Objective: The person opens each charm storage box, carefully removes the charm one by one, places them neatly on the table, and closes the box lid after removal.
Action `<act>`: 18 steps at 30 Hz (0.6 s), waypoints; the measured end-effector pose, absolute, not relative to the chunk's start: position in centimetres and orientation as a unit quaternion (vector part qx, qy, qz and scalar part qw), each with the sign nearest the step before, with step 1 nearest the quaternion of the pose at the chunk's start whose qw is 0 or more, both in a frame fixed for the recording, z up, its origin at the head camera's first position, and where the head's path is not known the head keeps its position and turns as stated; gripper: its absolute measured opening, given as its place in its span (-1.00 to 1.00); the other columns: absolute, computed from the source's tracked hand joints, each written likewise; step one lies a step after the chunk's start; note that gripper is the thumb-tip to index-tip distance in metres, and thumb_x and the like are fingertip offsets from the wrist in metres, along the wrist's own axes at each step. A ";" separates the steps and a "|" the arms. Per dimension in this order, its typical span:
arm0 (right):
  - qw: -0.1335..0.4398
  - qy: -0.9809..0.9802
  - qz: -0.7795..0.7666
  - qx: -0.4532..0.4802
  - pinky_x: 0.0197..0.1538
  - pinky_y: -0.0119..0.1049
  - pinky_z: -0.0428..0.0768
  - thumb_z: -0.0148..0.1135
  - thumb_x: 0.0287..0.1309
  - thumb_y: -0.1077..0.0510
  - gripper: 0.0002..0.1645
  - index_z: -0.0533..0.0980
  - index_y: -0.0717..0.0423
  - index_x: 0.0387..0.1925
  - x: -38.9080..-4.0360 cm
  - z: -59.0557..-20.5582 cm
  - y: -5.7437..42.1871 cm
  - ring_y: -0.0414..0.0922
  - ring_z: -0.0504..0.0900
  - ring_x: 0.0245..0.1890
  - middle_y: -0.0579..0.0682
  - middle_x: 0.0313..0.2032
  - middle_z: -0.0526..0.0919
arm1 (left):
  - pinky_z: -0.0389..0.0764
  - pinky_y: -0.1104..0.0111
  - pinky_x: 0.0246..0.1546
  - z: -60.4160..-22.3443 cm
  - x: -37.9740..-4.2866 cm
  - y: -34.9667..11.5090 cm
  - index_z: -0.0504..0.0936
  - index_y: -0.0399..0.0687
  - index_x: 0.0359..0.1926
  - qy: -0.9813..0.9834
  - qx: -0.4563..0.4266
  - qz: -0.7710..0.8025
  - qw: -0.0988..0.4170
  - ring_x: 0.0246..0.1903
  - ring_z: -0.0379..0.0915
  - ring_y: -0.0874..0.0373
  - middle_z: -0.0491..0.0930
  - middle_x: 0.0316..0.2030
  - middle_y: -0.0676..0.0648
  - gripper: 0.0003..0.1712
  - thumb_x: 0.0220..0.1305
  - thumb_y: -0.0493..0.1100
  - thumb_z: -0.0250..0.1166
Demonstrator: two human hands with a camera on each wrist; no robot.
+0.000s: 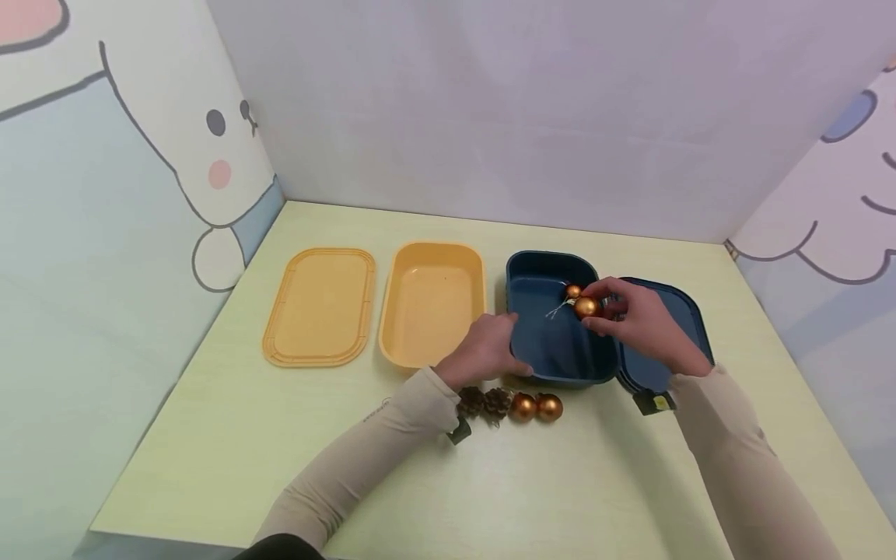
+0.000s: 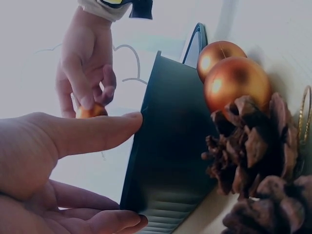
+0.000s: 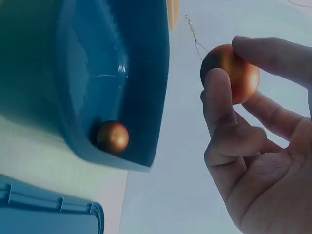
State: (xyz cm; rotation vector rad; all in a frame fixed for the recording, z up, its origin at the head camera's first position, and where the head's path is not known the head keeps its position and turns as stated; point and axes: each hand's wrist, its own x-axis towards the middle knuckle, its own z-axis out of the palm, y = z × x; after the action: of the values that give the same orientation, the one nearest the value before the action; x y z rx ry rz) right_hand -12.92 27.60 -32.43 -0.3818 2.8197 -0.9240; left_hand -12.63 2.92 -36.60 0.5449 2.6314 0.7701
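Note:
In the head view, my right hand (image 1: 633, 315) is over the dark blue box (image 1: 542, 346), pinching a copper-coloured Christmas ball (image 1: 586, 307) between thumb and fingers. A thin hanging thread (image 3: 191, 31) trails from this ball in the right wrist view. Inside the box, against its wall, lies another copper ball (image 3: 112, 137). My left hand (image 1: 486, 350) rests at the box's near left corner, fingers fairly straight, thumb along the near side. Just in front of the box, two copper balls (image 1: 536, 407) and two brown pine cones (image 1: 484, 402) sit in a row.
To the left of the blue box stands a yellow box (image 1: 432, 311), with a yellow lid (image 1: 320, 307) lying flat beyond it. A dark blue lid (image 1: 661, 334) lies at the right, partly beneath my right forearm. Walls border the table (image 1: 210, 435) at the back and sides.

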 end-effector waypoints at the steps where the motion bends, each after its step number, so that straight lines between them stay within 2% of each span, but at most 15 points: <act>1: 0.070 0.942 -0.303 -0.127 -0.32 -0.41 0.63 0.40 0.22 0.12 -0.59 0.53 0.08 0.07 -12.6 -32.4 27.7 -0.20 0.67 -0.33 0.14 -0.05 0.65 | 0.61 0.26 0.22 -36.6 -12.6 2.9 0.32 -0.23 0.45 0.928 0.191 0.271 0.173 0.22 0.52 -0.04 0.50 0.34 -0.18 0.08 -0.01 0.07 0.61; 8: 0.048 0.946 -0.290 -0.134 -0.34 -0.43 0.55 0.48 0.14 0.07 -0.60 0.54 0.05 -0.04 -10.2 -32.3 28.3 -0.32 0.61 -0.41 0.07 -0.18 0.69 | 0.60 0.25 0.24 -36.4 -12.5 3.0 0.31 -0.22 0.46 0.925 0.189 0.276 0.180 0.23 0.52 -0.03 0.48 0.36 -0.17 0.08 0.00 0.05 0.61; 18: -0.007 0.948 -0.270 -0.167 -0.55 -0.41 0.42 0.55 0.02 0.14 -0.60 0.56 0.00 -0.11 -7.4 -33.6 27.9 -0.38 0.47 -0.52 -0.06 -0.38 0.65 | 0.58 0.25 0.26 -36.5 -12.5 3.0 0.29 -0.20 0.48 0.926 0.180 0.276 0.184 0.27 0.49 -0.01 0.45 0.38 -0.16 0.09 0.01 0.05 0.60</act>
State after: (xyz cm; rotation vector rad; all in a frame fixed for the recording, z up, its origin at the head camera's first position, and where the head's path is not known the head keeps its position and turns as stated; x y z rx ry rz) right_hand -7.43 27.90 -33.55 -0.5261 2.9919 -0.8505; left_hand -12.47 3.01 -36.52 0.5078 2.6122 0.7772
